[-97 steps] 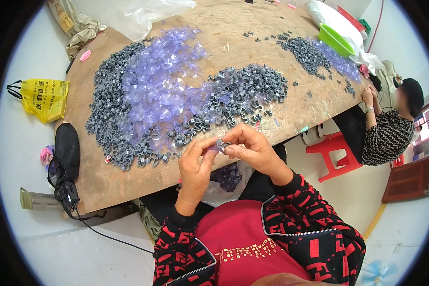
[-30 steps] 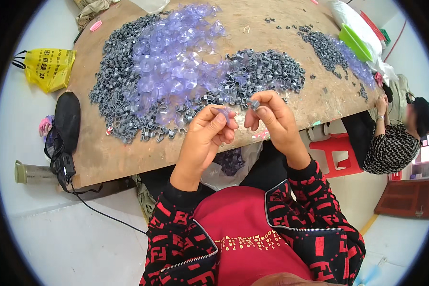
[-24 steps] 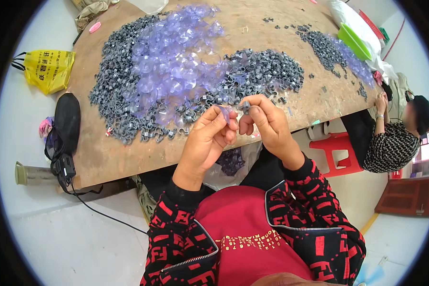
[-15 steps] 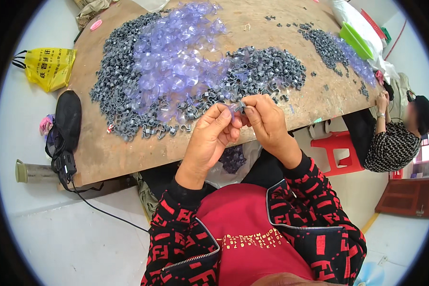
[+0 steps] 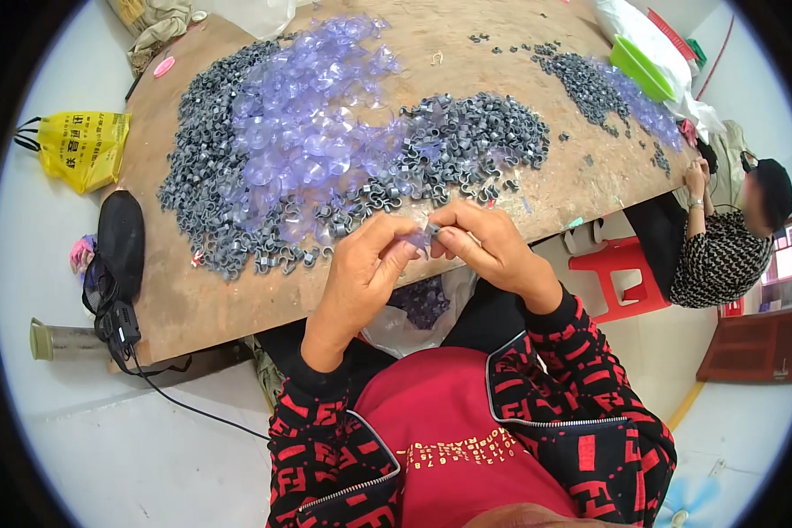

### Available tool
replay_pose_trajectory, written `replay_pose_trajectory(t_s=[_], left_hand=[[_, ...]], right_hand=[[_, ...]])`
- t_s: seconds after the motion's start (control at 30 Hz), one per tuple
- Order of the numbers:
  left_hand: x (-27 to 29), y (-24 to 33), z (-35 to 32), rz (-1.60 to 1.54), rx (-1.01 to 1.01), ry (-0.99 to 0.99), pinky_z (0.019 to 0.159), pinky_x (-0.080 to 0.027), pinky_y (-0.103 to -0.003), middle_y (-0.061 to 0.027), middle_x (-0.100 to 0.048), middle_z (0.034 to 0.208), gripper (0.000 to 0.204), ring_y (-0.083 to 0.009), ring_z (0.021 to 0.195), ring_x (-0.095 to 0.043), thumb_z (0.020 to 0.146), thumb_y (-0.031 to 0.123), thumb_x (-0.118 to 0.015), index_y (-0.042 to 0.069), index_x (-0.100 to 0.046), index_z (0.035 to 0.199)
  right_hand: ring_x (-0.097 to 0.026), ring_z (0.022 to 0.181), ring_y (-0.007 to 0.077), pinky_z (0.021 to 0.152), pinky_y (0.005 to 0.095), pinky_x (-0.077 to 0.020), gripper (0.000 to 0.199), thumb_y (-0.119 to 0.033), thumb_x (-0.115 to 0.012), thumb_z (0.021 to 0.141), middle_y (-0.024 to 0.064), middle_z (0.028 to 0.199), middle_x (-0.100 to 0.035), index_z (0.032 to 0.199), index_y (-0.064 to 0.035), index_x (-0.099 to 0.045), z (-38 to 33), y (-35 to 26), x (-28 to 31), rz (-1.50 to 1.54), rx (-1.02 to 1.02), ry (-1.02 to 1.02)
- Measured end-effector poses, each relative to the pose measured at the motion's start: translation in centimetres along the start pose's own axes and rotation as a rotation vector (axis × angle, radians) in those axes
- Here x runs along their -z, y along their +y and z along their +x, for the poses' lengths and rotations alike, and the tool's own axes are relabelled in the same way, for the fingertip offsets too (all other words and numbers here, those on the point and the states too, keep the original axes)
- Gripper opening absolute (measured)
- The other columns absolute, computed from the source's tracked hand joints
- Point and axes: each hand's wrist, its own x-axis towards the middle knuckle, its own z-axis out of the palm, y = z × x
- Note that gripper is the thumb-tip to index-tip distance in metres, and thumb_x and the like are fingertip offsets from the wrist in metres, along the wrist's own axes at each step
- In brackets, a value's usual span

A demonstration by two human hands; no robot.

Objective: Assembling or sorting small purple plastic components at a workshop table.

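Observation:
My left hand (image 5: 363, 268) pinches a clear purple suction cup (image 5: 420, 240) between thumb and fingers. Facing it, my right hand (image 5: 488, 246) grips a small grey plastic clip (image 5: 432, 230). Cup and clip meet between my fingertips, just over the table's near edge; whether they are joined is hidden. Beyond my hands lies a heap of purple suction cups (image 5: 299, 132). Grey clips (image 5: 475, 141) are piled to its right, and more grey clips (image 5: 207, 176) spread along its left and near side.
A wooden table (image 5: 229, 312) carries everything. On its right are another clip pile (image 5: 581, 84) and a green basket (image 5: 641, 69). A person (image 5: 730, 229) sits there near a red stool (image 5: 620, 280). At left are a yellow bag (image 5: 84, 150), a black case (image 5: 121, 238) and a bottle (image 5: 66, 341).
My hands have shifted slightly nearer to me, and my left fingers have turned over the cup. The cup and clip stay between them. The whole view has shifted a little.

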Motion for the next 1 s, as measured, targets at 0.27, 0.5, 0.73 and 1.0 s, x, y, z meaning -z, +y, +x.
replay_pose_trajectory(t_s=[0.27,0.5,0.73,1.0], left_hand=[[-1.8,-0.2,-0.6,-0.387,0.234,0.057,0.059,-0.048,-0.023,-0.0066,-0.059,0.079,0.013,-0.0119,0.065,-0.058,0.091,0.009,-0.05,0.001,-0.054,0.1],[-2.9,-0.3,-0.7,-0.529,0.327,0.005,0.058,-0.048,-0.022,-0.0079,-0.061,0.08,0.015,-0.0117,0.067,-0.06,0.092,0.011,-0.048,0.0,-0.052,0.101],[-2.3,-0.3,0.0,-0.842,0.442,0.106,0.061,-0.049,-0.023,-0.0067,-0.06,0.081,0.018,-0.0106,0.067,-0.059,0.092,0.017,-0.05,0.001,-0.054,0.099],[-2.3,-0.6,0.3,-1.172,0.401,0.053,0.058,-0.046,-0.022,-0.0038,-0.059,0.078,0.02,-0.0094,0.063,-0.056,0.092,0.022,-0.05,0.003,-0.054,0.099]], right_hand=[[-0.058,0.066,0.0145,0.059,0.0259,-0.0455,0.013,-0.009,-0.055,0.085,0.0067,0.079,-0.061,0.094,-0.0007,-0.058,-1.0,0.9,-1.0,0.19,-0.09,0.209],[-0.053,0.072,0.0085,0.064,0.0226,-0.0441,0.012,-0.01,-0.052,0.089,0.0043,0.08,-0.059,0.095,-0.0002,-0.054,-1.1,0.7,-1.5,-0.304,0.105,0.338],[-0.053,0.071,0.0095,0.066,0.0224,-0.0435,0.013,-0.009,-0.055,0.088,0.0054,0.083,-0.06,0.098,-0.0017,-0.052,-1.4,1.0,-0.7,0.583,-0.151,0.419],[-0.052,0.067,0.0064,0.059,0.0198,-0.042,0.011,-0.011,-0.053,0.089,0.0019,0.074,-0.056,0.096,-0.0023,-0.051,-0.8,-0.5,-1.5,0.542,-0.16,0.349]])
